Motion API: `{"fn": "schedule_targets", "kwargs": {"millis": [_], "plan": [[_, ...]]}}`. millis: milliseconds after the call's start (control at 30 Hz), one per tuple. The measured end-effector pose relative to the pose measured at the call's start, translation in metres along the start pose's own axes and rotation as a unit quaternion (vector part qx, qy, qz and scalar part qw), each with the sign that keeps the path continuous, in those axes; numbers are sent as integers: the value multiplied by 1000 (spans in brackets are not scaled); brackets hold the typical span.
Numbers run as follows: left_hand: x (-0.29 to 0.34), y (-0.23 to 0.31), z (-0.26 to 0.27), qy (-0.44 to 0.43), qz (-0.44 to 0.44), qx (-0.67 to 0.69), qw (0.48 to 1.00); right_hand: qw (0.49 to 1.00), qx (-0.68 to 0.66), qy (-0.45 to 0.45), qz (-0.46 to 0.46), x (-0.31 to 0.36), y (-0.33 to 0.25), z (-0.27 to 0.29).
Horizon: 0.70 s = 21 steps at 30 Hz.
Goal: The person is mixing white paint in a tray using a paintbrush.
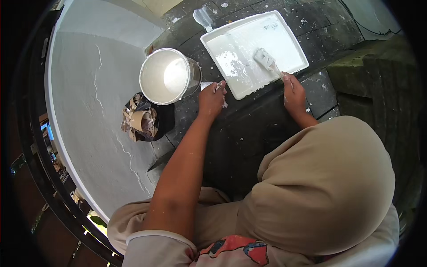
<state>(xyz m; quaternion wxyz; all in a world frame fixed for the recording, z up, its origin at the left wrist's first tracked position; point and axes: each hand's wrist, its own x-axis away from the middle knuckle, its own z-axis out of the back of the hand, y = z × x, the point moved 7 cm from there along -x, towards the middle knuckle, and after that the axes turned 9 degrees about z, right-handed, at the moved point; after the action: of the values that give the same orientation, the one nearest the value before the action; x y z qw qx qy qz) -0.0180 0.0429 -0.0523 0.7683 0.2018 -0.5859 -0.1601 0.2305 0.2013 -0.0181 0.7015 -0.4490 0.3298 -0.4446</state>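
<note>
My right hand is closed around the handle of a paintbrush. The brush's white-coated bristles rest in a shallow white paint tray, which is wet with white paint. Close to the tray's near left corner, my left hand is a fist with white smears on it. A bit of something white shows beside its fingers; what it grips is hidden. To the left of that hand stands a bucket with a pale, whitish inside.
A crumpled black plastic bag with a tan ring-shaped roll lies below the bucket. A flat white-smeared piece sits behind the tray. On the left rises a cracked grey wall. Dark, paint-spattered tiles form the floor.
</note>
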Motion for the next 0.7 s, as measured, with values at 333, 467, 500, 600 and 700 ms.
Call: {"fn": "schedule_targets", "kwargs": {"millis": [333, 467, 500, 600, 700], "plan": [[6, -8, 12, 272, -101, 31, 956, 997, 82, -6, 4, -10, 0, 14], [9, -29, -1, 228, -44, 159, 960, 999, 6, 32, -8, 12, 4, 1], [10, -30, -2, 220, -57, 188, 956, 999, 18, 38, -6, 12, -4, 0], [12, 3, -6, 202, -87, 140, 965, 998, 33, 57, -2, 6, 18, 7], [7, 1, -10, 235, -153, 99, 955, 997, 64, 51, -4, 5, 4, 12]]}}
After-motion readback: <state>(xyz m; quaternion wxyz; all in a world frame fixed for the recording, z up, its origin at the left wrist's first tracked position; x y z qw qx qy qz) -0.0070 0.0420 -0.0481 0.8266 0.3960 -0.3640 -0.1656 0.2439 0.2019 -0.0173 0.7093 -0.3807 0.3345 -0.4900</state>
